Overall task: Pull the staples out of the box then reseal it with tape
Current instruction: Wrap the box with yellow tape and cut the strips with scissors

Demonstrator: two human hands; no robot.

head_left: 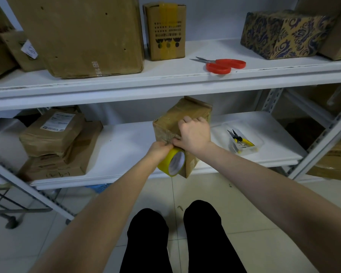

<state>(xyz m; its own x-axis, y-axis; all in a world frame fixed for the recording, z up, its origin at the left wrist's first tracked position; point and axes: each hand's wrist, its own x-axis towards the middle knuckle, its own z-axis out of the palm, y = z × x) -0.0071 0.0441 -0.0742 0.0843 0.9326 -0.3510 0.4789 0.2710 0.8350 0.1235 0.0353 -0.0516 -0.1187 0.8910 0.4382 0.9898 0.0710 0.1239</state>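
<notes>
The brown cardboard box [165, 127] overhangs the white lower shelf's [126, 146] front edge. The left hand [158, 149] grips a yellow tape roll [165, 163]; the right hand [195, 133] clasps the box top.

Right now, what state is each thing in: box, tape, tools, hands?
box, tilted on the lower shelf, flaps shut.
tape roll, held against the box.
left hand, grips the tape roll.
right hand, grips the box.
scissors, flat on the upper shelf, blades slightly apart.
pliers, lying in the clear tray.
</notes>
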